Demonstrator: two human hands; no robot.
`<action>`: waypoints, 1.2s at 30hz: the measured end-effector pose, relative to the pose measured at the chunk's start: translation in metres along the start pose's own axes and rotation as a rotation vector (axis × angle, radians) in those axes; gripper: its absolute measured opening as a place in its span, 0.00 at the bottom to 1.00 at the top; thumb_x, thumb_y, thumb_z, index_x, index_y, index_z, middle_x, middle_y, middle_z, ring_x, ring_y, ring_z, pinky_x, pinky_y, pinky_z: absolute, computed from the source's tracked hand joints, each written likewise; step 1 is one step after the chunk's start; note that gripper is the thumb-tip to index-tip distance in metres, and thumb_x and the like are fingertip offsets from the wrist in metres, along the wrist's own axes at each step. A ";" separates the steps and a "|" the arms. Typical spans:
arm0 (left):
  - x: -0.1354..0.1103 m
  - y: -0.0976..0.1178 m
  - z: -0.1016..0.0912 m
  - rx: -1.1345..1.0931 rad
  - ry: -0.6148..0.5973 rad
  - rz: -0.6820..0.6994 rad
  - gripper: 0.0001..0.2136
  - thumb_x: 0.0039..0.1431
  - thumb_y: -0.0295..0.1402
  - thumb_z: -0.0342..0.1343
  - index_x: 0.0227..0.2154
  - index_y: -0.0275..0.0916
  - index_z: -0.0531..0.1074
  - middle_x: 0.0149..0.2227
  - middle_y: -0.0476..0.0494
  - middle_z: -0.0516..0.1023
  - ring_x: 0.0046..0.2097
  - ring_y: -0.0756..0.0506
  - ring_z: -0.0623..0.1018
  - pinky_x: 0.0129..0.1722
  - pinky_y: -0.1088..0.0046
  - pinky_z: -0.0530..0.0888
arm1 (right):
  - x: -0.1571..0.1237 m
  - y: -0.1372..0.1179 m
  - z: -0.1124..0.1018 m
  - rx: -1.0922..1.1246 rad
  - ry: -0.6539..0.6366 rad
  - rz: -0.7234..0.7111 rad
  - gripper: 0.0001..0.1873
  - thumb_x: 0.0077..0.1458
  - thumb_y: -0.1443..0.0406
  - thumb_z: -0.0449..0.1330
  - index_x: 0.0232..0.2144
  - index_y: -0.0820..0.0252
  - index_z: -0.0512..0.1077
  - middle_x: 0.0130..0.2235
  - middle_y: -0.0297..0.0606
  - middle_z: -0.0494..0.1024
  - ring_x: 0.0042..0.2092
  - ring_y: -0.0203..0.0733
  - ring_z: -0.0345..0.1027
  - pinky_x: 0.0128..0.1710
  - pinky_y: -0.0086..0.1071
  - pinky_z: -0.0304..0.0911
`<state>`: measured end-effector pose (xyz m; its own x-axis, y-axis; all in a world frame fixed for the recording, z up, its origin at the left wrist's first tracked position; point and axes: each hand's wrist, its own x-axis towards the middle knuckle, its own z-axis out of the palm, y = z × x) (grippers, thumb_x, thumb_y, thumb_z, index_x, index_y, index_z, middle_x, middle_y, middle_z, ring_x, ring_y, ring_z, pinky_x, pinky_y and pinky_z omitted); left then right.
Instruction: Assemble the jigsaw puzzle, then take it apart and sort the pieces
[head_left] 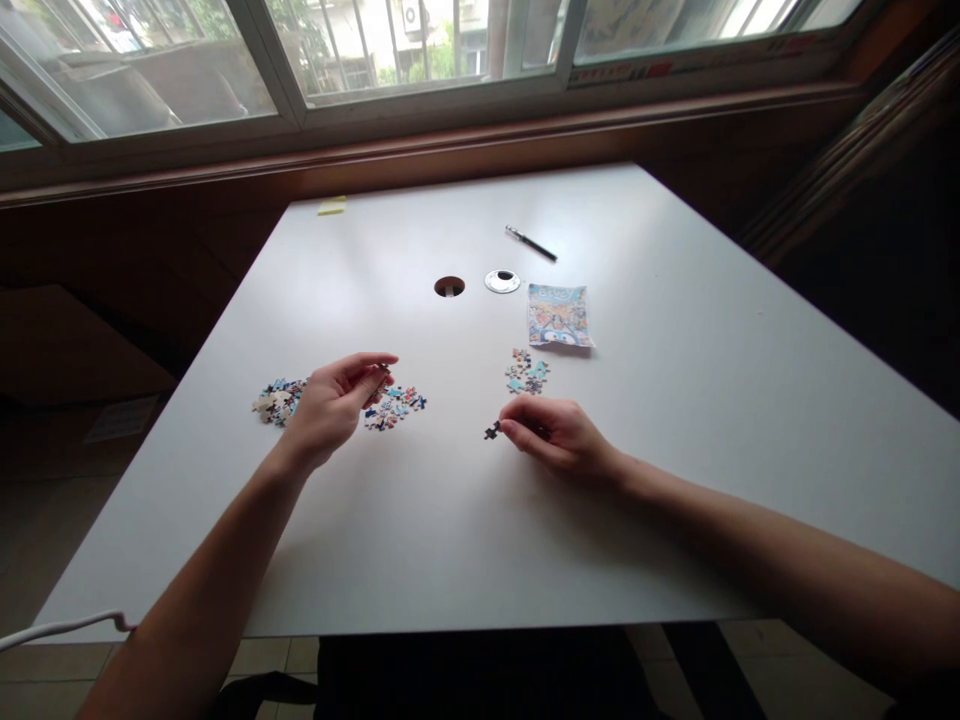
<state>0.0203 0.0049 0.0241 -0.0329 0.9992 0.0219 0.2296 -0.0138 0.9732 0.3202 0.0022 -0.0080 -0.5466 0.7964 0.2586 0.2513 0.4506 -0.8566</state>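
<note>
My left hand hovers over the white table with thumb and fingers pinched on a small jigsaw piece. Under and beside it lie two heaps of loose puzzle pieces, one to the left and one in the middle. My right hand rests on the table with fingers curled, pinching a dark puzzle piece at its fingertips. Just beyond it lies a small joined cluster of pieces. A colourful puzzle picture card lies behind that cluster.
A black pen lies farther back. A round cable hole and its silver cap sit in the table's middle. A yellow note pad is at the far left corner. Windows run behind the table; a white cable hangs at the lower left.
</note>
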 end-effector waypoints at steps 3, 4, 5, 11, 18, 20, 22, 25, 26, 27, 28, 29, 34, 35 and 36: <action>0.001 -0.001 -0.003 -0.031 -0.034 -0.069 0.21 0.57 0.40 0.65 0.52 0.39 0.74 0.33 0.43 0.81 0.31 0.51 0.74 0.30 0.77 0.70 | 0.000 0.000 0.000 -0.005 -0.002 -0.005 0.09 0.63 0.63 0.57 0.33 0.62 0.72 0.24 0.30 0.65 0.25 0.31 0.55 0.25 0.26 0.54; 0.001 -0.001 -0.002 -0.048 -0.057 -0.084 0.21 0.56 0.40 0.65 0.52 0.39 0.73 0.34 0.42 0.81 0.30 0.52 0.73 0.29 0.77 0.70 | 0.001 0.000 0.000 -0.006 -0.001 -0.005 0.09 0.63 0.63 0.57 0.32 0.62 0.72 0.24 0.30 0.65 0.25 0.31 0.55 0.25 0.26 0.54; 0.000 0.000 -0.001 -0.062 -0.079 -0.093 0.21 0.56 0.39 0.66 0.51 0.39 0.74 0.35 0.41 0.82 0.29 0.52 0.73 0.29 0.77 0.70 | 0.001 0.000 -0.001 -0.007 0.000 -0.006 0.09 0.63 0.63 0.57 0.32 0.62 0.72 0.24 0.30 0.65 0.25 0.31 0.55 0.25 0.26 0.54; -0.004 0.003 0.001 -0.150 -0.177 -0.110 0.18 0.57 0.36 0.64 0.49 0.36 0.75 0.39 0.36 0.82 0.31 0.51 0.74 0.30 0.76 0.71 | 0.002 0.000 -0.001 -0.020 -0.004 -0.003 0.09 0.63 0.63 0.57 0.33 0.62 0.72 0.24 0.31 0.66 0.25 0.32 0.56 0.26 0.26 0.55; -0.002 0.003 0.000 -0.076 -0.126 -0.096 0.16 0.57 0.34 0.63 0.47 0.36 0.75 0.37 0.39 0.82 0.30 0.51 0.75 0.31 0.74 0.73 | 0.000 0.002 -0.003 -0.020 -0.011 -0.001 0.09 0.63 0.63 0.57 0.33 0.62 0.72 0.24 0.31 0.66 0.25 0.32 0.55 0.26 0.26 0.55; -0.001 0.002 0.000 0.029 -0.070 -0.058 0.11 0.57 0.35 0.62 0.41 0.35 0.76 0.38 0.39 0.82 0.32 0.50 0.76 0.31 0.75 0.72 | 0.000 0.002 -0.003 -0.019 -0.012 0.000 0.09 0.63 0.63 0.57 0.33 0.62 0.72 0.24 0.30 0.66 0.25 0.32 0.55 0.26 0.26 0.54; 0.000 0.001 -0.001 0.138 -0.034 -0.020 0.10 0.58 0.36 0.61 0.38 0.35 0.78 0.38 0.40 0.82 0.35 0.48 0.78 0.32 0.75 0.73 | 0.000 0.001 -0.003 -0.017 -0.015 0.000 0.09 0.63 0.63 0.57 0.33 0.62 0.72 0.25 0.31 0.66 0.25 0.32 0.55 0.26 0.26 0.55; 0.002 -0.002 -0.004 0.263 0.025 0.025 0.12 0.59 0.40 0.60 0.39 0.36 0.79 0.37 0.41 0.82 0.37 0.46 0.79 0.35 0.73 0.75 | 0.000 0.000 -0.002 -0.019 -0.017 0.002 0.09 0.63 0.63 0.57 0.33 0.62 0.72 0.25 0.31 0.66 0.25 0.32 0.55 0.26 0.26 0.54; 0.002 -0.004 -0.005 0.306 0.062 0.043 0.13 0.58 0.40 0.60 0.41 0.37 0.79 0.37 0.41 0.82 0.37 0.46 0.80 0.36 0.72 0.75 | 0.000 0.000 -0.002 -0.018 -0.017 0.002 0.09 0.63 0.63 0.57 0.33 0.62 0.72 0.25 0.31 0.66 0.25 0.32 0.55 0.26 0.26 0.54; 0.003 -0.005 -0.006 0.354 0.099 0.062 0.14 0.58 0.41 0.60 0.43 0.38 0.79 0.37 0.42 0.83 0.37 0.45 0.80 0.37 0.70 0.76 | 0.000 0.000 -0.003 -0.018 -0.016 0.002 0.09 0.63 0.63 0.57 0.33 0.62 0.72 0.25 0.31 0.66 0.25 0.32 0.55 0.26 0.26 0.54; 0.003 -0.007 -0.008 0.404 0.131 0.079 0.15 0.58 0.41 0.61 0.44 0.40 0.79 0.37 0.43 0.83 0.36 0.45 0.81 0.39 0.70 0.76 | 0.000 0.000 -0.003 -0.018 -0.017 0.001 0.09 0.63 0.63 0.57 0.33 0.62 0.72 0.25 0.31 0.66 0.25 0.32 0.55 0.26 0.26 0.54; 0.004 -0.008 -0.009 0.451 0.157 0.091 0.14 0.57 0.41 0.61 0.43 0.40 0.79 0.37 0.43 0.83 0.36 0.45 0.81 0.40 0.69 0.76 | 0.000 0.000 -0.003 -0.020 -0.018 0.000 0.09 0.63 0.63 0.57 0.33 0.62 0.72 0.25 0.31 0.66 0.25 0.32 0.55 0.26 0.26 0.54; 0.011 -0.014 -0.019 0.634 0.222 0.078 0.11 0.58 0.42 0.60 0.36 0.41 0.81 0.35 0.45 0.84 0.36 0.44 0.81 0.41 0.70 0.75 | 0.000 0.001 -0.003 -0.022 -0.024 -0.005 0.09 0.63 0.63 0.57 0.33 0.62 0.72 0.25 0.31 0.66 0.25 0.32 0.56 0.26 0.26 0.55; 0.012 -0.015 -0.020 0.664 0.226 0.073 0.10 0.58 0.41 0.59 0.35 0.42 0.80 0.35 0.46 0.84 0.35 0.44 0.80 0.41 0.69 0.74 | 0.000 0.001 -0.003 -0.023 -0.025 -0.005 0.09 0.63 0.63 0.56 0.33 0.62 0.72 0.25 0.31 0.66 0.25 0.32 0.56 0.26 0.26 0.55; 0.013 -0.017 -0.022 0.690 0.220 0.069 0.10 0.58 0.41 0.59 0.35 0.42 0.80 0.35 0.46 0.84 0.35 0.44 0.80 0.41 0.69 0.73 | 0.000 0.001 -0.003 -0.023 -0.027 -0.005 0.09 0.63 0.63 0.56 0.33 0.61 0.72 0.25 0.31 0.66 0.25 0.32 0.55 0.26 0.27 0.55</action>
<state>-0.0049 0.0177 0.0130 -0.1742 0.9654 0.1942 0.7969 0.0224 0.6037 0.3229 0.0037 -0.0072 -0.5693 0.7831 0.2504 0.2670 0.4641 -0.8446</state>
